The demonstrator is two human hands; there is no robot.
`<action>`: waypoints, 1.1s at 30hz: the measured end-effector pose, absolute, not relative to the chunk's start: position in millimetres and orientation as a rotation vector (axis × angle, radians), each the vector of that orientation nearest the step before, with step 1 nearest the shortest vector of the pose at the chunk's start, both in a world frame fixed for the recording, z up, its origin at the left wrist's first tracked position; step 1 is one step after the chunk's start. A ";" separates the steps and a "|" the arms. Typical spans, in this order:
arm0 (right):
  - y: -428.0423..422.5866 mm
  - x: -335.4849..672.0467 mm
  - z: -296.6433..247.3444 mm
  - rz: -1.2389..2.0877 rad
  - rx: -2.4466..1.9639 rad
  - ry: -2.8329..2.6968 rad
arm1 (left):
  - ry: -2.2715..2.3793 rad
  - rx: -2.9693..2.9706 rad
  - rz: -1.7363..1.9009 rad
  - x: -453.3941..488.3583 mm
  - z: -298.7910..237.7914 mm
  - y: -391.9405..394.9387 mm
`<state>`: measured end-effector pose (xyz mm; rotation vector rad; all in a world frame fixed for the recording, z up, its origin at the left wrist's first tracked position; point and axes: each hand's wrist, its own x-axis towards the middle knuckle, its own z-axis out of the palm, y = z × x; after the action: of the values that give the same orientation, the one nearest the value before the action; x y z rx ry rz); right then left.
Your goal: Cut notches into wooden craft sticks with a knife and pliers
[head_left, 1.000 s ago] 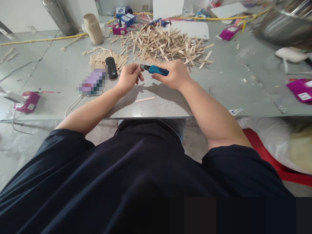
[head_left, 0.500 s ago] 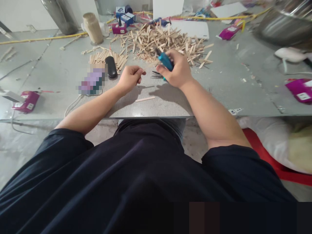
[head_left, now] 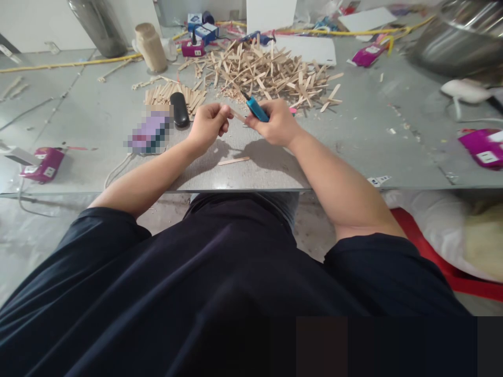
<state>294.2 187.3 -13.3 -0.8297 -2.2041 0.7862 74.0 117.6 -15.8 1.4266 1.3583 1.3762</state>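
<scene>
My left hand [head_left: 212,124] is closed, thumb and fingers pinching one end of a wooden craft stick [head_left: 238,115]. The stick's other end reaches the fingers of my right hand [head_left: 277,123]. That hand is wrapped round a blue-handled tool [head_left: 258,109] with a thin dark tip, which points up and left; its exact kind is unclear. Below the hands, a single craft stick [head_left: 233,161] lies on the grey table. Behind them spreads a large heap of craft sticks [head_left: 271,68], with wood shavings [head_left: 236,95] at its near side.
Left of my left hand are a black case [head_left: 179,110], a bundle of sticks [head_left: 161,94] and a blurred-out purple object [head_left: 151,131] with a cable. A jar [head_left: 151,48] stands farther back. Purple power sockets [head_left: 43,164] and a metal pot [head_left: 463,39] sit toward the sides.
My right hand has moved down and left, bringing the blue-handled tool closer to my left hand. The stick between the hands now shows; the dark metal tips under my right hand are hidden.
</scene>
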 end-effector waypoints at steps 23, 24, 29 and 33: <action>202.0 312.3 -17.6 0.176 -1.132 -2.404 | 1.355 1.220 1.364 86.5 -6.0 100.1; 201.8 313.3 -16.2 0.147 -1.151 -2.420 | 1.356 1.223 1.368 85.8 -5.2 100.6; 199.5 311.0 -12.3 0.118 -1.177 -2.456 | 1.365 1.265 1.372 83.9 -7.3 105.6; 201.6 309.8 -12.6 0.212 -1.164 -2.436 | 1.358 1.370 1.362 81.2 -14.5 109.1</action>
<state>309.8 201.6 -12.6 -1.1645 -2.4364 0.2122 81.2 109.1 -14.5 1.3699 1.3582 1.3617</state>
